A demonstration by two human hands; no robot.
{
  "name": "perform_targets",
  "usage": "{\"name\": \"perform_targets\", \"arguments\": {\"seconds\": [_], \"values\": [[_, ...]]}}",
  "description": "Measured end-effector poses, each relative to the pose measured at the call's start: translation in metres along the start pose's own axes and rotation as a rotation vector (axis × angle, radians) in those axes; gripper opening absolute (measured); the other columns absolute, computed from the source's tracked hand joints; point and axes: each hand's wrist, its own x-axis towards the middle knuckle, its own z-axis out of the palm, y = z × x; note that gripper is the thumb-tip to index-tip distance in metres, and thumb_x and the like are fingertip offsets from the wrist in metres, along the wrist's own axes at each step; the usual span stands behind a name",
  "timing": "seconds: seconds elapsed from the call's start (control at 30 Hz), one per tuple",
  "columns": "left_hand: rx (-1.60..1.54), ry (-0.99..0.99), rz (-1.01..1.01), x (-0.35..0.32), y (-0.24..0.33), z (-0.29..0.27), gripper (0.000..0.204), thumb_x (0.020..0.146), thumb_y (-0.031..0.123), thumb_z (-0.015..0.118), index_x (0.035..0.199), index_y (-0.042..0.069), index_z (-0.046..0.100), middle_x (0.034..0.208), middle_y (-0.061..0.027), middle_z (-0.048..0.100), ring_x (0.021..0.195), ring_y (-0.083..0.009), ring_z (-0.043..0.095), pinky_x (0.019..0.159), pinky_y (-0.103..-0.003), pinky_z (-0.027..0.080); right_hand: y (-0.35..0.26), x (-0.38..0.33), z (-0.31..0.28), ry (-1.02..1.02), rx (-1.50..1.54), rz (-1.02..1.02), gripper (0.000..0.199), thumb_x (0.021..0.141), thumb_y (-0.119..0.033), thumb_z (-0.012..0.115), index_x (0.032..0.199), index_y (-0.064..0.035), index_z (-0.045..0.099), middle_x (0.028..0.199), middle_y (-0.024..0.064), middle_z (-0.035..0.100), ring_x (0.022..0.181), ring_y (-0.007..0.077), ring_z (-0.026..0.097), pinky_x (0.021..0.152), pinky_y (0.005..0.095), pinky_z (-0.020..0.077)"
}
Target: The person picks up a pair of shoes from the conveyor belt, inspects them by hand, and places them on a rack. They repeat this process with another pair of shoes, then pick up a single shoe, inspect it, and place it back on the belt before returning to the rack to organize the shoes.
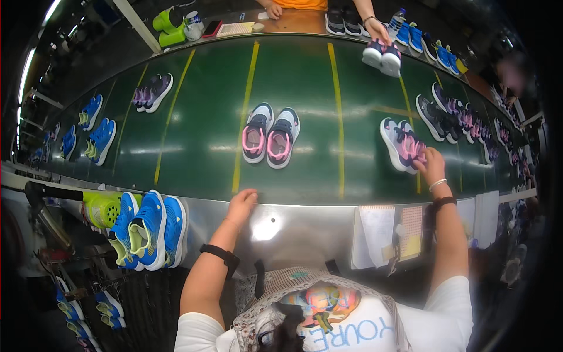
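Here the right hand (pixel 431 163) rests with fingers closed on the pink-and-grey pair (pixel 402 144) on the belt (pixel 193 135), the pair's long axis running away up-left. The left hand (pixel 241 202) lies loosely open on the metal edge (pixel 293 220), holding nothing, well apart.

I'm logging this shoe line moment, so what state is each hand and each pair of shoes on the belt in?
Left hand: empty, fingers curled, resting on the metal belt edge.
Right hand: on the pink-and-navy pair, at its near end.
Middle pink-and-white pair: side by side on the green belt, untouched.
Purple pair: lying on belt, untouched.
Co-worker's hand: holding a white-soled pair at the belt's far side.
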Motion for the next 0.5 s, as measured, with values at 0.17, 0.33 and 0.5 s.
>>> {"name": "perform_targets", "arguments": {"seconds": [0.17,0.33,0.5], "values": [[-0.036,0.171,0.157,0.105,0.034,-0.05,0.047,0.082,0.019,0.058,0.125,0.009,0.04,0.114,-0.0093,0.049,0.105,-0.0186,0.046,0.089,-0.029,0.035,-0.088,0.023,0.042,0.145,0.334,0.127,0.033,0.074,-0.014,0.063,0.1,0.0003,0.05,0.096,0.0158,0.052,0.089,0.0305,0.052,0.078,0.0345,0.0421],[-0.137,-0.079,0.03,0.16,0.094,-0.029,0.072,0.071,0.007,0.058,0.135,0.011,0.025,0.124,-0.0136,0.042,0.114,-0.0232,0.041,0.096,-0.032,0.03,-0.249,0.049,0.141,-0.331,0.869,0.238,0.068,0.074,-0.026,0.067,0.126,-0.0002,0.031,0.112,0.0201,0.046,0.098,0.028,0.052,0.085,0.0363,0.0416],[-0.127,-0.062,0.139,0.19,0.057,-0.01,0.063,0.067,-0.005,0.047,0.128,0.006,0.037,0.113,-0.0114,0.053,0.102,-0.0205,0.051,0.087,-0.028,0.039,-0.305,0.069,0.217,-0.359,1.047,0.6,0.065,0.075,-0.016,0.06,0.13,-0.0034,0.029,0.117,0.0198,0.045,0.094,0.026,0.054,0.082,0.0351,0.0443]]}}
